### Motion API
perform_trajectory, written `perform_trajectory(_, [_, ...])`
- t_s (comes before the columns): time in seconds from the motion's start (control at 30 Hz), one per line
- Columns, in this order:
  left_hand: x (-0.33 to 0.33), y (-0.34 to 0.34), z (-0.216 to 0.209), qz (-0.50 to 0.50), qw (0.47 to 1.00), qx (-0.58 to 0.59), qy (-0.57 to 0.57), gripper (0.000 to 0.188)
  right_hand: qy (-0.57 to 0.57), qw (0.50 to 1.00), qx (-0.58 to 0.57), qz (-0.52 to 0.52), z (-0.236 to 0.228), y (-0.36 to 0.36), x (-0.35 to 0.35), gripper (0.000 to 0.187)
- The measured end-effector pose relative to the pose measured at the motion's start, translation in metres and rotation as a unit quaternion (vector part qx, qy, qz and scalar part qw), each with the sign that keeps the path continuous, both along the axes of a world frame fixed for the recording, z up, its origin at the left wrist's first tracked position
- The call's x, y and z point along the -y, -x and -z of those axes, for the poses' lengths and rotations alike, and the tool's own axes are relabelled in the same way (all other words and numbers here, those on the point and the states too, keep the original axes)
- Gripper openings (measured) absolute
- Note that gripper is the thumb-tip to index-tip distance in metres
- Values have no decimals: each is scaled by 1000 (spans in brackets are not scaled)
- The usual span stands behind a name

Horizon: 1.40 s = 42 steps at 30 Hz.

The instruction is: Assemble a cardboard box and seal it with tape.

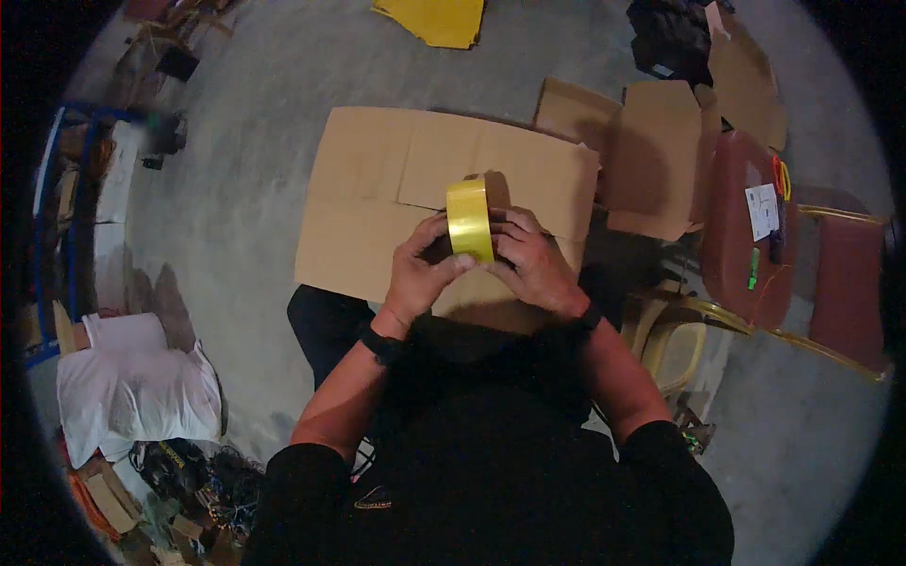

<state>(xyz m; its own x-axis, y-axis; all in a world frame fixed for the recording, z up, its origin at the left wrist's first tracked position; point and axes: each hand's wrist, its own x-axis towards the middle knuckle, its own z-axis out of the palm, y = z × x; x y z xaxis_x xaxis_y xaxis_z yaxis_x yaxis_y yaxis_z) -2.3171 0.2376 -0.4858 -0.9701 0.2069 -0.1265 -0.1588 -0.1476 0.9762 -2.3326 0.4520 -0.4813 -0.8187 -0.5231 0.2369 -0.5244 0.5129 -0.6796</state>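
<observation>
Both of my hands hold a roll of yellow tape (469, 222) upright between them, its glossy outer face turned toward me. My left hand (422, 267) grips its left side, with the thumb at the roll's lower edge. On the other side my right hand (535, 261) closes round the roll, fingers behind it and thumb low. Beneath the hands a flat cardboard sheet (359, 179) spreads out in front of me, with creases across it. The far inside of the roll is mostly hidden.
To the right stand an open cardboard box (653, 160) and a reddish-brown chair (731, 217) carrying a paper label, a green marker (753, 269) and other small things. A white cloth-covered bundle (142, 387) and tangled cables (226, 486) lie at left. A yellow sheet (439, 19) lies far ahead.
</observation>
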Motion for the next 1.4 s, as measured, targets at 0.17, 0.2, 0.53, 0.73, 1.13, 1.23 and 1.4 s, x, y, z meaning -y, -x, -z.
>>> perform_trajectory(0.17, [3, -5, -13, -7, 984, 87, -156, 39, 22, 1000, 0, 3, -8, -7, -4, 34])
perform_trajectory(0.2, [4, -4, -16, -13, 972, 99, -215, 36, 78, 995, 46, 34, -8, -8, -5, 36])
perform_trajectory(0.53, [22, 2, -11, -21, 919, 180, -349, 33, 212, 961, 162, 79, 8, -10, -7, 53])
perform_trajectory(0.73, [21, 7, -5, -102, 911, 272, -292, 33, 238, 945, 215, 60, 3, -10, -11, 36])
perform_trajectory(1.13, [12, 15, -14, -107, 929, 298, -191, 31, 262, 949, 151, 90, 28, -6, -12, 10])
perform_trajectory(1.23, [13, 15, -16, -54, 934, 255, -244, 38, 234, 958, 132, 96, 25, -7, -12, 4])
perform_trajectory(1.4, [6, 0, -26, -80, 996, 36, -24, 66, 280, 933, 168, 152, 22, -8, -10, 3])
